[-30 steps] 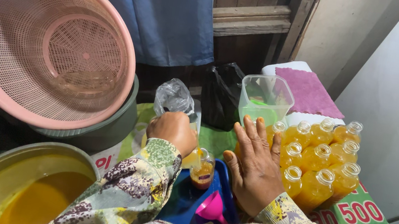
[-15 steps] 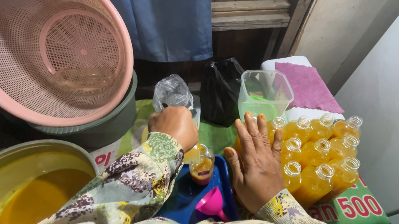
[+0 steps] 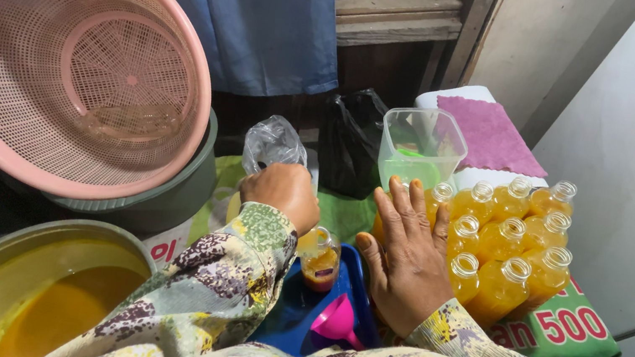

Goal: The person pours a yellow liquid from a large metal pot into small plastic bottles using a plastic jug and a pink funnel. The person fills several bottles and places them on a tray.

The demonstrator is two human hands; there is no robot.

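My left hand (image 3: 281, 191) is closed around the neck of a clear plastic bag (image 3: 272, 144) that stands up behind it. Just below that hand, a small open bottle (image 3: 319, 259) partly filled with orange liquid stands on a blue tray (image 3: 293, 319). A pink funnel (image 3: 337, 321) lies on the tray beside it. My right hand (image 3: 407, 256) is flat with its fingers spread, holding nothing. It rests against a cluster of several filled orange bottles (image 3: 504, 244).
A pink mesh basket (image 3: 68, 63) leans on a grey-green tub (image 3: 161, 200) at the left. A metal bowl of orange liquid (image 3: 20, 284) sits at the lower left. Behind are a clear square container (image 3: 422, 148), a black bag (image 3: 351, 137) and a purple cloth (image 3: 488, 133).
Both hands stay almost where they were. The view has shifted slightly, and my right hand's fingers sit a little closer to the bottles.
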